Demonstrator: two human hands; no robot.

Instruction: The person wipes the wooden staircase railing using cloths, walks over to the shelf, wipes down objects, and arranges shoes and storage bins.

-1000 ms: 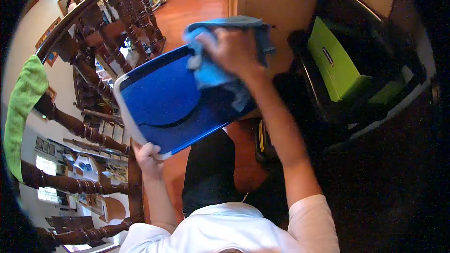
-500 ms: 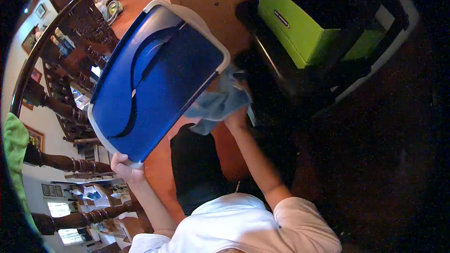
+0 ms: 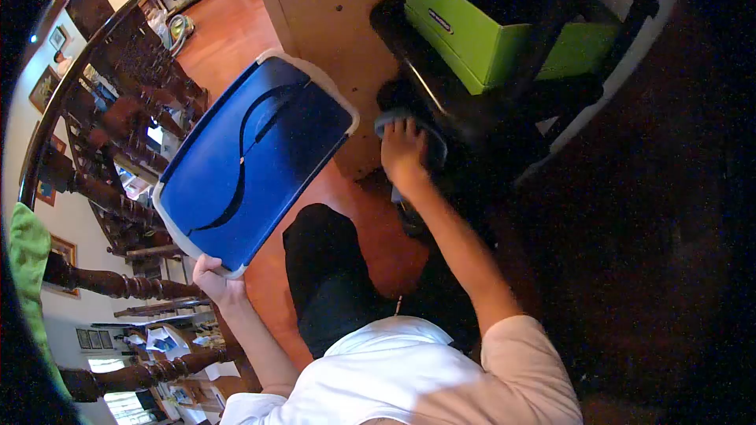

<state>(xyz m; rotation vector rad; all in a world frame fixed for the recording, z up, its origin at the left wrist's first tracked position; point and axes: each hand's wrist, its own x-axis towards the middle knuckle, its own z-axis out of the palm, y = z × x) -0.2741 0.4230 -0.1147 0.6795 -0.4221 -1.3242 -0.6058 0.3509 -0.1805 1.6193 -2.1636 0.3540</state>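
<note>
My left hand [image 3: 220, 282] grips the near corner of a blue panel with a pale rim [image 3: 256, 161], fingers closed on its edge. The panel is tilted up, and a black curved line runs across its blue face. To its right, my right hand [image 3: 405, 151] is apart from the panel, on a grey-blue cloth [image 3: 433, 144] bunched by the dark furniture. Part of the cloth is hidden under the fingers.
A green box [image 3: 465, 39] rests on a dark chair [image 3: 441, 98] at the upper right. Along the left runs a dark wooden railing [image 3: 118, 279] with a green cloth [image 3: 29, 256] over it. A brown wooden panel [image 3: 323, 24] stands ahead.
The cloth was on the blue panel, then behind its right side; now my right hand has it farther right, off the panel. The blue panel has turned, and the view has shifted.
</note>
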